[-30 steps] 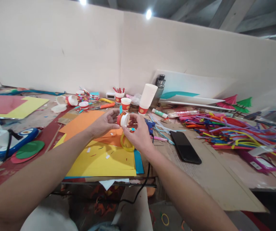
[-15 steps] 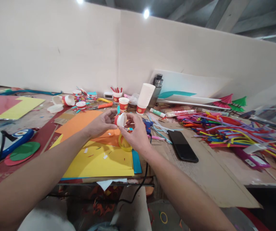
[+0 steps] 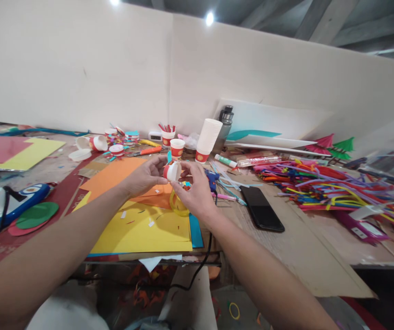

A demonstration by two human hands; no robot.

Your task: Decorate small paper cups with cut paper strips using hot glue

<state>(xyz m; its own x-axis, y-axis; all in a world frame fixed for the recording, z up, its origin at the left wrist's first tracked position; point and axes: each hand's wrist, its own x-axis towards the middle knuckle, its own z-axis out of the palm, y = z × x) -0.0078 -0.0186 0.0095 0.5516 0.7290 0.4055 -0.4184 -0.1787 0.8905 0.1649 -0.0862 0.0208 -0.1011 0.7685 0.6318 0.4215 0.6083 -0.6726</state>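
Only partly visible between fingers (image 3: 194, 169), a red-and-white cup (image 3: 173, 172).

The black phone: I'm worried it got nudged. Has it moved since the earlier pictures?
No. Judged against the stack of paper cups, the black phone lies in the same place at the same angle; only the whole view has shifted slightly.

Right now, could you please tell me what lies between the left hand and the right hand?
The head view shows a small red-and-white cup there, held by the left hand and the right hand.
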